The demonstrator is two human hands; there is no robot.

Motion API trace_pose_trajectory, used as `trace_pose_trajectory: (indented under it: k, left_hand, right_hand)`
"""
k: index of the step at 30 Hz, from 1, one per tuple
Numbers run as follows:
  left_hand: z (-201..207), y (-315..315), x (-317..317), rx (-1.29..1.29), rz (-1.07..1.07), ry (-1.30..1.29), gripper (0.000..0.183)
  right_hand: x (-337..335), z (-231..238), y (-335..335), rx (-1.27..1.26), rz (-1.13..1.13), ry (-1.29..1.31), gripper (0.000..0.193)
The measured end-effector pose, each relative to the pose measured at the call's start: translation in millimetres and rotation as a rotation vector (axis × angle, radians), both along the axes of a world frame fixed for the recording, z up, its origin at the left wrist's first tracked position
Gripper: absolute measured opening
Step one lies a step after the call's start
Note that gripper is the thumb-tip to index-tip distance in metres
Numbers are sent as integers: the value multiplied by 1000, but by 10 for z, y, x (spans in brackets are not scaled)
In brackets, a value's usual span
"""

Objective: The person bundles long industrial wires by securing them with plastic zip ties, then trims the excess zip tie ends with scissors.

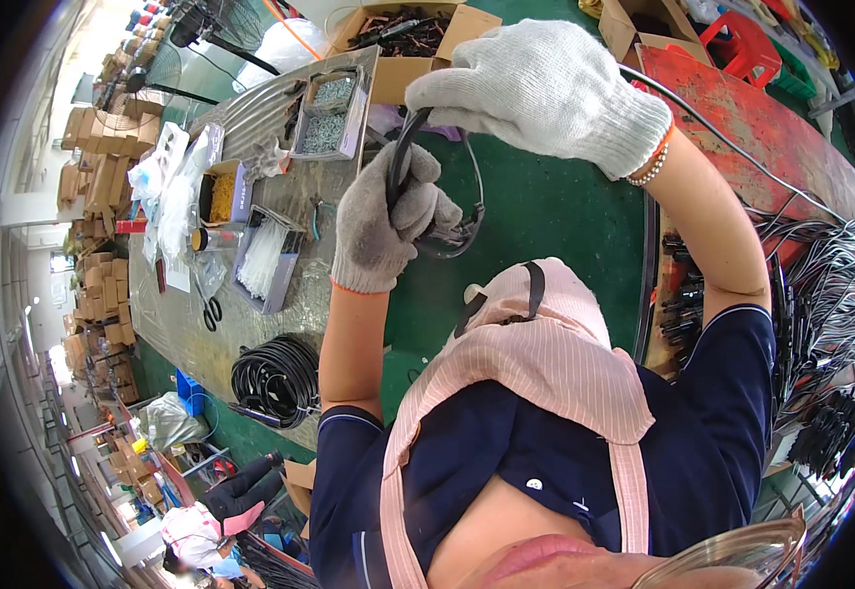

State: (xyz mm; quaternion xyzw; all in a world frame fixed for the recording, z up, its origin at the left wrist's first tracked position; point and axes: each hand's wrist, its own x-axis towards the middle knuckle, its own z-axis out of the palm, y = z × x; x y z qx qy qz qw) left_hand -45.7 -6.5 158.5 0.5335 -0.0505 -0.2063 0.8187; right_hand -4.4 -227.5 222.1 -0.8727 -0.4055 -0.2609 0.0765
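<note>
My left hand (385, 211), in a grey-stained knit glove, is closed around a bent black cable (405, 152). Above and to its right, my right hand (535, 88), in a whiter knit glove, pinches the upper part of the same cable. The cable curves down past the left hand into a small loop (457, 245) hanging over the green floor. Behind the right hand, a thin dark cable (712, 147) runs across the red table toward a heap of cables; whether it joins the held one is hidden.
To the left stands a metal-topped table (300, 221) bearing screw trays (327, 128), a box of white strips (268, 257), scissors (212, 314) and a black cable coil (276, 381). A worn red table (742, 128) with piled grey cables (835, 285) is at right. Ahead sits a cardboard box (403, 79).
</note>
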Motion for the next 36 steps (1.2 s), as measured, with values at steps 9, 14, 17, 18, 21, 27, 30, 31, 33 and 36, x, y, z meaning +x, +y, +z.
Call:
trace_pose_trajectory:
  k: [9, 14, 17, 18, 21, 27, 30, 31, 33, 36]
  left_hand:
    - [56, -37, -47, -131, -78, 40, 57]
    - [29, 29, -142, -88, -187, -67, 56]
    - [94, 8, -155, -153, -145, 10, 56]
    - [83, 22, -153, -150, -142, 13, 56]
    - [41, 55, -122, -226, -169, 59, 55]
    - [55, 20, -99, -214, -181, 57, 54]
    - [80, -1, -112, -159, -162, 52, 55]
    - [112, -9, -133, -97, -129, 66, 53]
    - [139, 5, -194, -38, -102, 79, 51]
    - [188, 244, -387, 176, -220, -207, 50]
  right_hand:
    - [125, -182, -20, 48, -35, 107, 29]
    - [248, -313, -116, 102, 169, -21, 33]
    - [308, -351, -125, 123, 230, -19, 35]
    - [312, -355, -108, 126, 233, -16, 35]
    - [322, -361, -69, 144, 245, 15, 33]
    - [309, -315, -107, 95, 192, 36, 30]
    - [303, -304, -128, 92, 214, 41, 30]
    - [289, -300, -124, 67, 200, 33, 32]
    - [292, -308, -172, 38, 179, 24, 34]
    - [267, -246, -373, -185, 90, 124, 46]
